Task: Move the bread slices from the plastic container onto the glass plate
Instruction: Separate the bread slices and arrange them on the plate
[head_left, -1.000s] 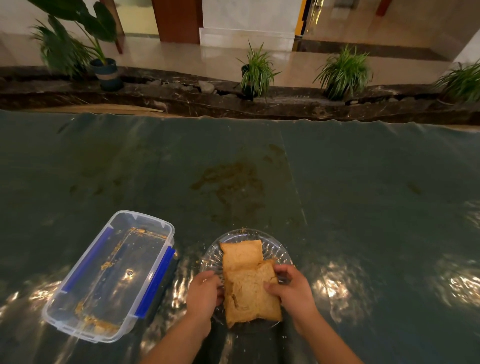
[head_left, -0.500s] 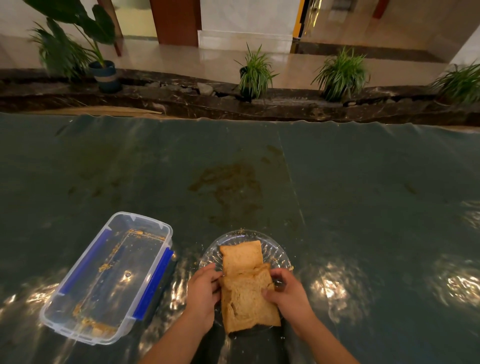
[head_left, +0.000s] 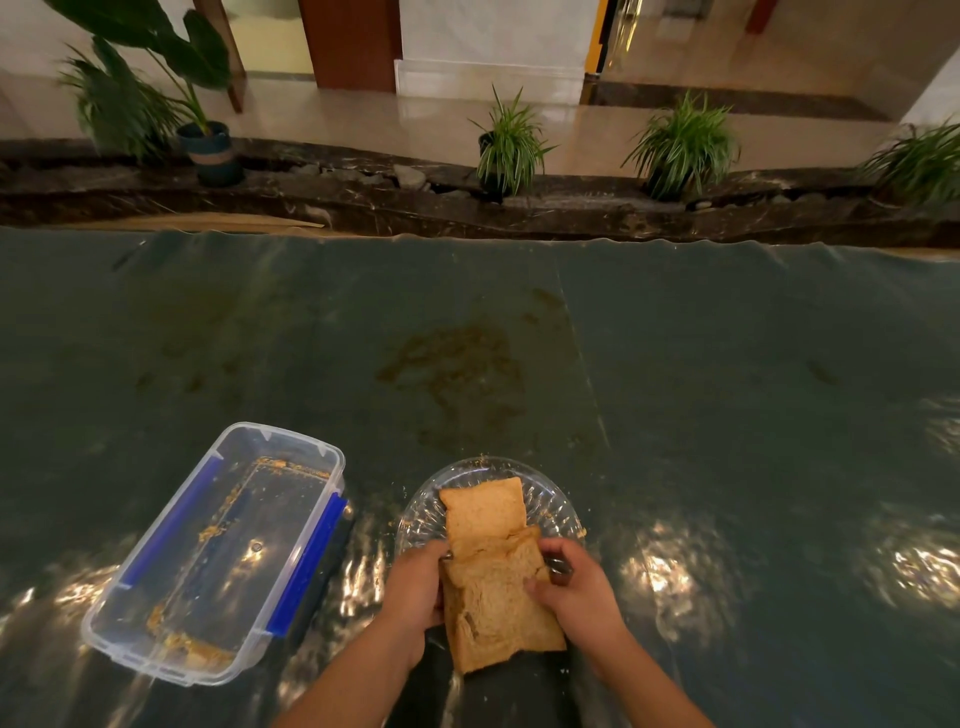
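A clear plastic container (head_left: 332, 457) with blue side clips lies at the near left; only crumbs show inside it. To its right stands a round glass plate (head_left: 558, 499). One brown bread slice (head_left: 485, 512) rests on the plate's far half. A second, larger bread slice (head_left: 493, 608) overlaps it and reaches past the plate's near rim. My left hand (head_left: 415, 587) grips this slice's left edge and my right hand (head_left: 576, 592) grips its right edge.
The table carries a dark green glossy cover (head_left: 727, 389) with a brown stain (head_left: 457, 369) beyond the plate. Crumbs lie around the plate. Past the far edge run a dark stone ledge (head_left: 363, 197) and several potted plants (head_left: 506, 145).
Both hands have shifted the near slice slightly toward me, so it overhangs the plate's near rim more. The container and the far slice have stayed put.
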